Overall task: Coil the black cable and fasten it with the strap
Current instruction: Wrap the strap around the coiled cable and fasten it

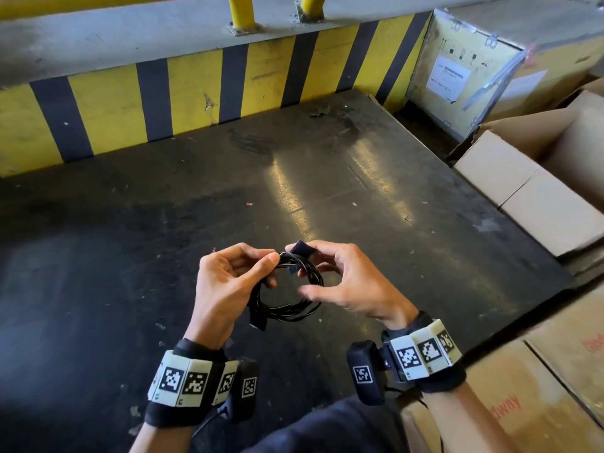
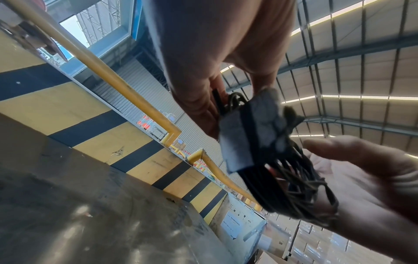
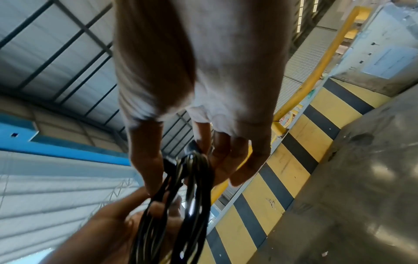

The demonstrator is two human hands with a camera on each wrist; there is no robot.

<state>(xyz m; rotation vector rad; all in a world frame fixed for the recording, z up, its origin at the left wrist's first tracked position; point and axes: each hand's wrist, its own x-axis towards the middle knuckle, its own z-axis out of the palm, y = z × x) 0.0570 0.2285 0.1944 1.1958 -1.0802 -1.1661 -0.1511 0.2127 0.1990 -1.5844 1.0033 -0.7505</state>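
Both hands hold the cable (image 1: pixel 291 289) up over the floor (image 1: pixel 327 191), already coiled. Our left hand (image 1: pixel 228 282) pinches the coil's top; our right hand (image 1: pixel 346 279) pinches the strap (image 1: pixel 302 248) just above it, so we judge that the wrap falls to the right.

Warehouse — hazard-striped kerb (image 1: pixel 209 89), stacked cartons (image 1: pixel 536 178)

The head view is bright and sharp with glare streaks on the dark floor (image 1: pixel 294 178) and bent edges, while both wrist views are blurred, strongly distorted, and backlit by ceiling light strips (image 2: pixel 353 97).
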